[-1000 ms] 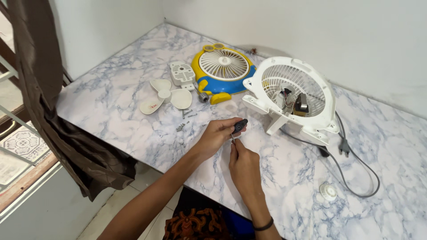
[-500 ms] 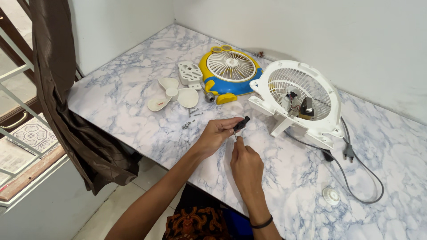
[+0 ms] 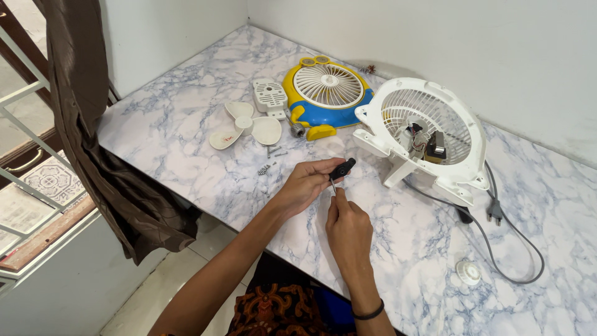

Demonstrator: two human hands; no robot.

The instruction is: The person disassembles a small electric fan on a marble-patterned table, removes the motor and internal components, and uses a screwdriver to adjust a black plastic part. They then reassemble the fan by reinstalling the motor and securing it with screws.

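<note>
Left hand (image 3: 306,184) fingers curled around a small black-handled screwdriver (image 3: 341,170), held over the near edge of the blue-veined marble tabletop (image 3: 180,130). Right hand (image 3: 346,225) pinches its thin shaft from below. White open fan housing (image 3: 429,134) just beyond; loose screws (image 3: 268,163), white three-blade propeller (image 3: 245,125) and yellow-blue fan grille (image 3: 326,93) to the left.

Both forearms reach in from the near edge of the marble table. The left hand (image 3: 306,185) is curled closed, thumb uppermost. The right hand (image 3: 348,225) sits just below it, fingertips (image 3: 336,194) pinched upward, a black band on its wrist.
</note>
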